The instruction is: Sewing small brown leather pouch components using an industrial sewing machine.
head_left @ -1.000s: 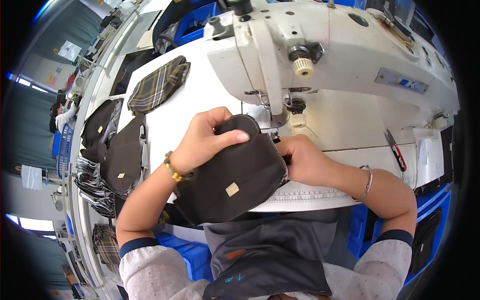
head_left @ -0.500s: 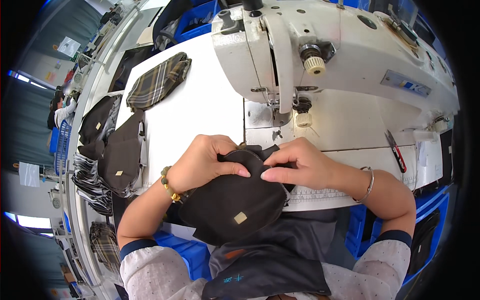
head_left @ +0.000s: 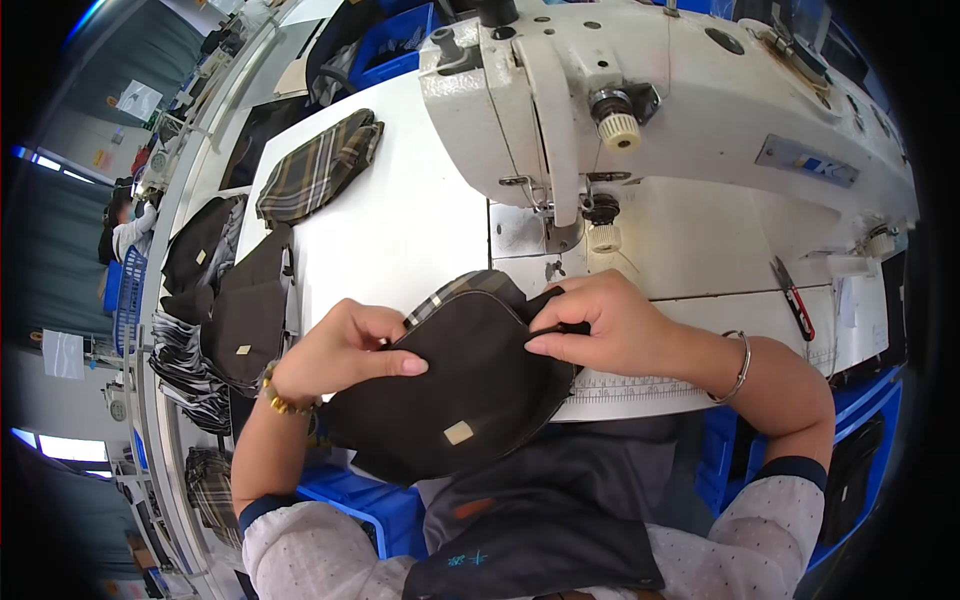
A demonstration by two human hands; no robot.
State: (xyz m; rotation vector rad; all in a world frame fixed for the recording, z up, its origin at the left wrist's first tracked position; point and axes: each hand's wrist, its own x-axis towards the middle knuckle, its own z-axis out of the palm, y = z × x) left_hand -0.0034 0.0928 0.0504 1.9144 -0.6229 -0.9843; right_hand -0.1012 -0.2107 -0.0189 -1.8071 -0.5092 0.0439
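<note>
A dark brown fabric piece [head_left: 450, 390] with a small pale label and a plaid layer showing along its upper edge spans both hands, below the needle area of a white sewing machine [head_left: 680, 120]. My left hand [head_left: 350, 355] is closed on its upper left edge, thumb lying on the dark face. My right hand [head_left: 600, 330] pinches a dark folded edge at its upper right, beside the ruler strip on the white table [head_left: 390, 210].
A folded plaid piece [head_left: 315, 160] lies at upper left, beside stacked dark pieces [head_left: 240, 310]. Red-and-black snips [head_left: 792, 300] rest on the right. Blue bins [head_left: 370, 510] flank my lap; another blue bin [head_left: 390, 45] is behind. A person [head_left: 135, 230] sits in the far left background.
Both hands have come down from near the needle area. My left hand has then moved leftward along the piece, uncovering more plaid edge; my right thumb has come onto the front.
</note>
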